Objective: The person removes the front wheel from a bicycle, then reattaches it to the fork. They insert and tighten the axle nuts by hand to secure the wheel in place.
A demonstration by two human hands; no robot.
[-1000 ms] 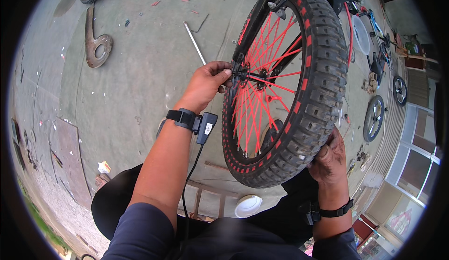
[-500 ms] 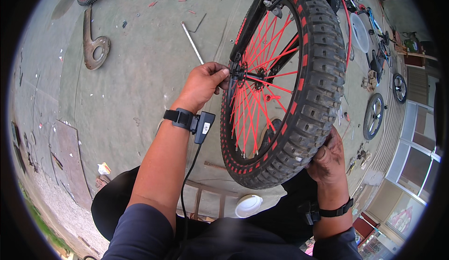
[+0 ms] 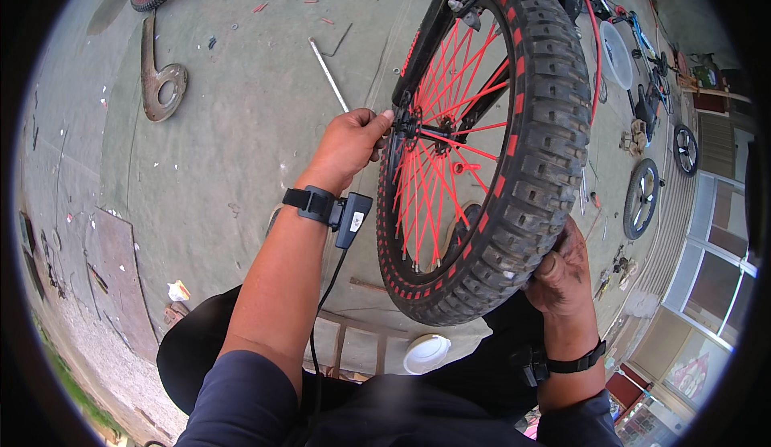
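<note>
In the head view the wheel (image 3: 442,149) stands tilted between the person's hands, its hub beside the lower end of the black fork (image 3: 419,53). The left hand (image 3: 344,143) has thumb and forefinger closed on the axle end (image 3: 400,127), though any small part between them is hidden. The right hand (image 3: 564,274) lies against the lower right of the tyre (image 3: 550,126); its fingertips pass out of sight behind the tread, so I cannot tell whether they clamp it. The wheel should handle as a fairly heavy, stiff thing — awkward from one side, free to roll or swing about its hub. The thick, knobbly tyre likely gives a little and offers the surest hold, better than the thin red spokes (image 3: 482,128), which could bend; the axle end suits only a pinch, and grease may make it slippery. Of containers, a shallow white bowl (image 3: 409,360) sits on the ground below the tyre, and a translucent tub (image 3: 618,57) lies beyond it at the right — what either holds, I cannot make out.
</note>
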